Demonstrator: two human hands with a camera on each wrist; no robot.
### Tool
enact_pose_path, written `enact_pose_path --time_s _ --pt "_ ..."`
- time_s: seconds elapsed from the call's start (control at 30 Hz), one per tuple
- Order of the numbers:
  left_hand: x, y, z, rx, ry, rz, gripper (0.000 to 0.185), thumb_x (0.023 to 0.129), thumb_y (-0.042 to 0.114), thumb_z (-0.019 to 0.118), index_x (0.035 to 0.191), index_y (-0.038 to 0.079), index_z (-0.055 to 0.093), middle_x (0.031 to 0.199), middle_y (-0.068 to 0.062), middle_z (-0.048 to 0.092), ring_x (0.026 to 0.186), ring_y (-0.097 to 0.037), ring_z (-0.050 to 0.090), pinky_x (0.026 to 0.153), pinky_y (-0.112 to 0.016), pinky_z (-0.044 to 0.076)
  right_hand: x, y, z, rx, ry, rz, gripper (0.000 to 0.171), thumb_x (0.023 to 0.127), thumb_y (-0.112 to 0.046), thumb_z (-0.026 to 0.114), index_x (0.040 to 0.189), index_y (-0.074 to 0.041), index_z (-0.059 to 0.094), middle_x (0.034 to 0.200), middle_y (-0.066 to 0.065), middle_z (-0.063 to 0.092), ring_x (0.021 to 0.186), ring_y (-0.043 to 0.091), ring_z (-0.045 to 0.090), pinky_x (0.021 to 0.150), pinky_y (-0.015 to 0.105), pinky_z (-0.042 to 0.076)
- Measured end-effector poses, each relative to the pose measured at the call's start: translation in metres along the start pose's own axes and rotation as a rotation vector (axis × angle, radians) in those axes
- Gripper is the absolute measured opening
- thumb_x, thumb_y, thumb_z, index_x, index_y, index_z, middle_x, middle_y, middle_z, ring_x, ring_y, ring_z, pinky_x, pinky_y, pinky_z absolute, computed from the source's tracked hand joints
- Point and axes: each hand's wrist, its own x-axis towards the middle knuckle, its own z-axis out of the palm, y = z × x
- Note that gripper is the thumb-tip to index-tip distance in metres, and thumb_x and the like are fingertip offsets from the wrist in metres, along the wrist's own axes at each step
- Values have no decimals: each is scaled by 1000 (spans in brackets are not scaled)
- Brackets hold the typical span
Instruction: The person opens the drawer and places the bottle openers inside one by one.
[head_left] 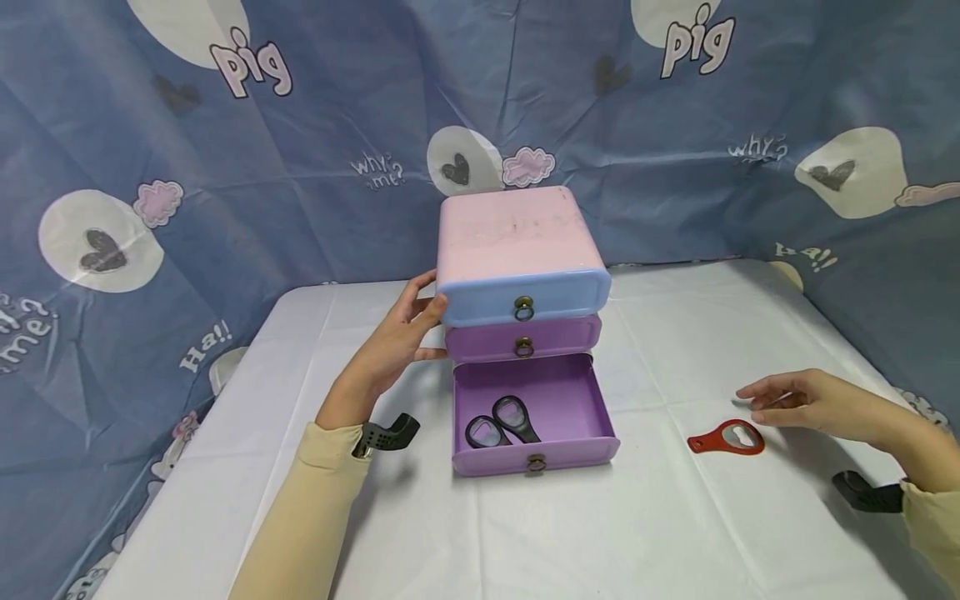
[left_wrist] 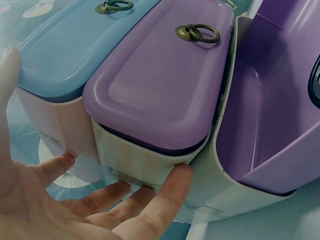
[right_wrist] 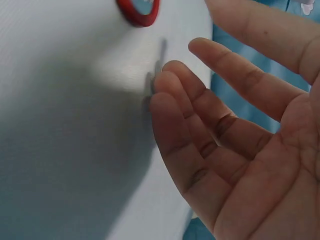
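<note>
A small chest of drawers [head_left: 517,229] has a pink top, a blue top drawer [head_left: 480,302] and a purple middle drawer [head_left: 487,340], both pushed in. Its purple bottom drawer [head_left: 570,408] is pulled out. Inside that drawer lie two black-rimmed bottle openers [head_left: 517,417], one overlapping the other. My left hand [head_left: 393,337] rests its spread fingertips against the chest's left side wall [left_wrist: 145,162]. Over the table at right, my right hand [head_left: 817,402] is relaxed with loosely bent fingers and holds nothing. Just beside its fingertips lies a red bottle opener [head_left: 731,437] with a metal insert.
A white cloth [head_left: 660,533] covers the table. Behind and at the sides hangs a blue patterned curtain [head_left: 337,225], close to the back of the chest. Brass ring pulls [head_left: 523,308] stick out from the drawer fronts. Black straps [head_left: 386,435] sit on both wrists.
</note>
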Motion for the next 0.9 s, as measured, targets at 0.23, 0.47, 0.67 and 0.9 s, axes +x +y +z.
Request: enact_pose_path --time_s 0.23,0.47,0.67,0.9 --pt "1 0 -1 -5 2 5 78 107 58 57 170 36 18 167 -17 29 155 -37 38 108 -67 54 3 3 4 35 -19 -7 43 104 -21 73 141 2 66 123 5 75 97 -6 65 80 20 56" --pt "1 -2 -1 -7 2 2 80 106 60 59 170 36 18 166 -17 30 155 -37 38 108 -67 53 2 4 10 49 -38 -20 47 100 -17 78 140 4 66 108 -4 73 91 -3 61 77 19 50" --pt "1 -2 -1 -11 2 6 79 106 60 59 170 37 19 166 -17 31 155 -36 39 108 -67 54 2 8 15 63 -25 -102 48 94 -8 82 134 11 65 104 -9 70 88 -2 58 72 19 49" --pt "1 -2 0 -11 3 7 79 106 60 59 170 36 20 164 -17 33 153 -37 41 107 -67 54 3 10 18 91 0 -134 46 91 -3 84 130 13 67 97 -10 66 83 -1 55 67 20 49"
